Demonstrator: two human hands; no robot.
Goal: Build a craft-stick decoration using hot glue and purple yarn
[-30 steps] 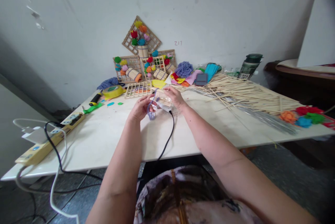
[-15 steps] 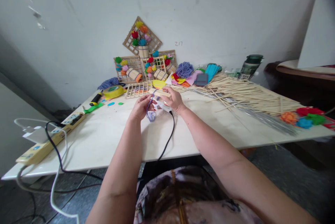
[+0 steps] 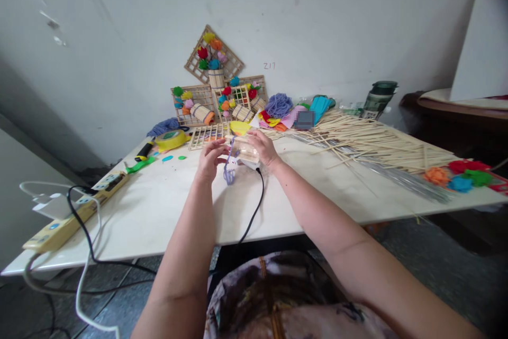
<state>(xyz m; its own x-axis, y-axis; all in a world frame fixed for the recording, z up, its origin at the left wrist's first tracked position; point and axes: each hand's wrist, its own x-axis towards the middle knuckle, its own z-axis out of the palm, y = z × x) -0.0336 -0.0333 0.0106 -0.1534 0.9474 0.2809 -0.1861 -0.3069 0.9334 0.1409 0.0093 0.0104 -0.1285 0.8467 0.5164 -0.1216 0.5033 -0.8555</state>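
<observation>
A small clear cylinder with pale wooden sticks along its side lies on its side between my hands, above the table. My right hand is closed around its right end. My left hand is at the left end, its fingers curved and apart; whether the fingertips touch it I cannot tell. Purple yarn wraps the left part of the cylinder and dangles to the tabletop. Just beneath is a white device with a black cord, mostly hidden.
Behind stand stick lattices with felt flowers. Yellow tape, a black-yellow knife handle and a power strip lie left. Purple yarn, loose wooden sticks, grey wires and felt pieces spread rightward.
My left fingers have let go of the yarn and spread apart, shifting slightly left. The cylinder has turned in my right hand, showing its clear side, and the yarn hangs loose.
</observation>
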